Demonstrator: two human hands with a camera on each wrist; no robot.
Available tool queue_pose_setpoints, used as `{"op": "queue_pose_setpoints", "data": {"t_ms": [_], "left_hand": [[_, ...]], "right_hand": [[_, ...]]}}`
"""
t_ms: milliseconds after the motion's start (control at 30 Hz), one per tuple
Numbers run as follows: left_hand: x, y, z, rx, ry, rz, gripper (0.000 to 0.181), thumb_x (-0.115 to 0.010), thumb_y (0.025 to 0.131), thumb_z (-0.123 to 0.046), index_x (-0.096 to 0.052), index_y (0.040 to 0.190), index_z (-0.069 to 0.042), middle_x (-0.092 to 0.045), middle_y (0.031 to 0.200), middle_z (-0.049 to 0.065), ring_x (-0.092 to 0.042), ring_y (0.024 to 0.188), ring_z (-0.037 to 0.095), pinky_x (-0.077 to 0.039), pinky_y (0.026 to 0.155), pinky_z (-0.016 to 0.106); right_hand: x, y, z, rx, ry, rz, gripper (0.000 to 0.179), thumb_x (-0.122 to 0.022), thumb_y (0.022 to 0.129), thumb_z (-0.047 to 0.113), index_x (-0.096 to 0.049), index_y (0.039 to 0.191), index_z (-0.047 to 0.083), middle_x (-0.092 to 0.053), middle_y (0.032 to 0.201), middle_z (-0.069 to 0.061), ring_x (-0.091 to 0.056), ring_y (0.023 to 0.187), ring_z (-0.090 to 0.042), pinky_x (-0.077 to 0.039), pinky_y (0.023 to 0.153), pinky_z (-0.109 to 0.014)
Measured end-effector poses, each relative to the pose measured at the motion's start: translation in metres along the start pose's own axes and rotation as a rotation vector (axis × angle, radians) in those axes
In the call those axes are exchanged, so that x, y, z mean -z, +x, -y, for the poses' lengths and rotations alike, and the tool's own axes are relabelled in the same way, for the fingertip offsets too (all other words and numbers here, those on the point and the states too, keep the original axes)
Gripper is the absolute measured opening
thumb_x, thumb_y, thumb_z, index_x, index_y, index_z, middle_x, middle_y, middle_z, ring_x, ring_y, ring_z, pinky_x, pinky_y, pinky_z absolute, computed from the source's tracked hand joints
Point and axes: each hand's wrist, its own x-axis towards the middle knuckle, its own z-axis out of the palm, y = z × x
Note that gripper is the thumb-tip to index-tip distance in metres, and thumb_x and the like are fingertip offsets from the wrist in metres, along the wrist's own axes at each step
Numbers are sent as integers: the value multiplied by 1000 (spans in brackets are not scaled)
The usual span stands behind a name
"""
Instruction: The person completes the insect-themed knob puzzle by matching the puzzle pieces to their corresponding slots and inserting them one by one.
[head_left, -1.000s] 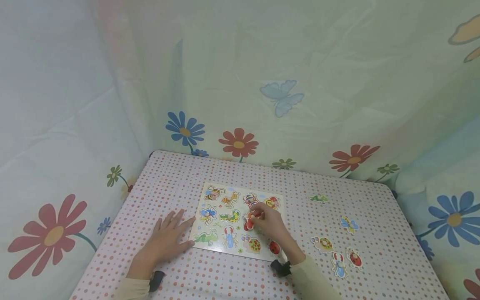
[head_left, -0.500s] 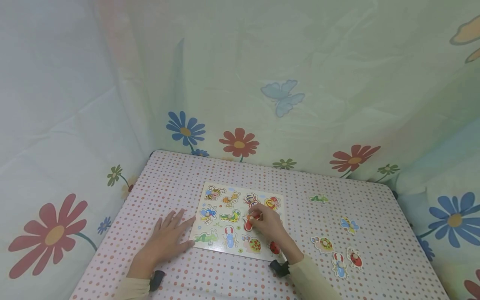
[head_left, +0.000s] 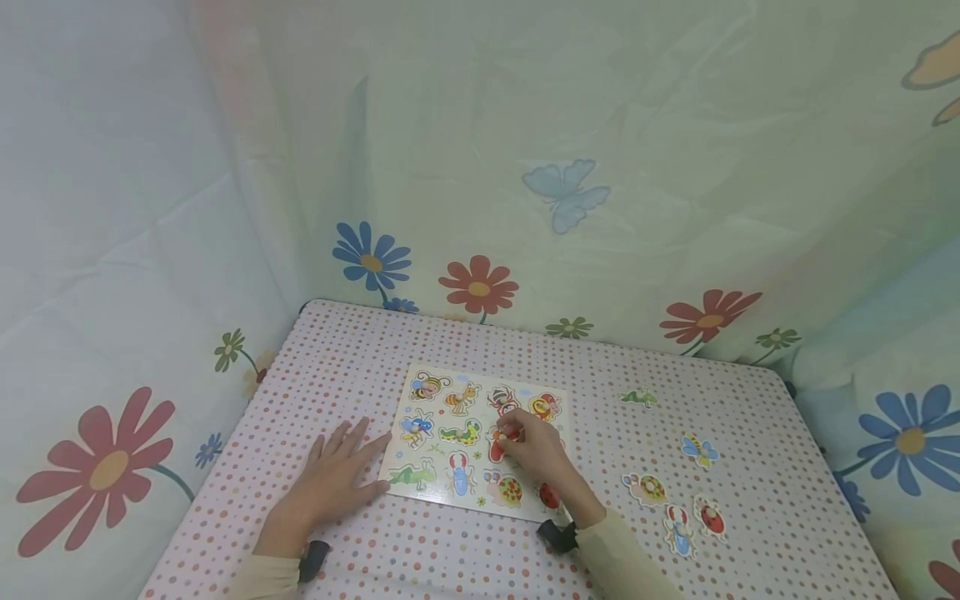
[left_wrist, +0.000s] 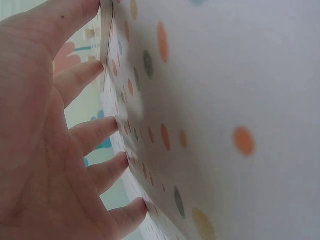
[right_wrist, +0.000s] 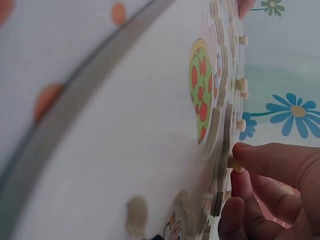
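A peg puzzle board with insect pictures lies on the dotted table. In the head view my right hand is over its right half, holding a red insect puzzle piece in the middle row. Thumb and fingers pinch the piece's wooden knob in the right wrist view; the piece lies at the board, partly hidden, so I cannot tell whether it sits flush. My left hand rests with spread fingers at the board's left edge. Its thumb and forefinger touch that edge, and the other fingertips press the table.
Loose pieces lie right of the board: a grasshopper, a blue-winged insect, a snail, a stag beetle and a ladybug. Knobbed pieces, including a caterpillar, sit in the board. Flowered curtains surround the table.
My right hand has shifted very slightly left and turned a little with the red piece. The left hand and the loose pieces stay where they were.
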Motion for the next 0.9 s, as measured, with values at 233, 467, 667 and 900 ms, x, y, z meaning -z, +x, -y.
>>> {"op": "queue_pose_setpoints", "data": {"t_ms": [233, 467, 667, 900], "left_hand": [[-2, 0, 1, 1, 5, -4, 71, -66, 92, -52, -42, 154, -27, -23, 163, 14, -15, 148, 43, -9, 114, 69], [-2, 0, 1, 0, 2, -7, 71, -66, 91, -52, -42, 154, -27, -23, 163, 14, -16, 148, 43, -9, 114, 70], [-1, 0, 0, 0, 3, -14, 71, -67, 91, -51, -43, 153, -26, -24, 163, 14, -17, 148, 43, -9, 114, 70], [-2, 0, 0, 3, -6, -13, 71, -67, 91, -51, -43, 153, -26, -24, 163, 14, -16, 148, 43, -9, 114, 70]], "right_hand": [[-1, 0, 2, -18, -26, -2, 22, -77, 85, 5, -69, 105, 9, -67, 89, 4, -54, 69, -11, -45, 54, -24], [-3, 1, 1, -33, -31, 4, 22, -76, 85, 4, -68, 105, 10, -66, 88, 3, -54, 70, -11, -46, 57, -26], [-3, 1, 0, -32, -41, 0, 21, -76, 85, 6, -68, 104, 11, -64, 85, 7, -53, 71, -12, -45, 59, -27], [-1, 1, 1, -45, -25, 7, 21, -76, 86, 7, -69, 105, 11, -66, 88, 5, -55, 73, -13, -46, 60, -28]]}}
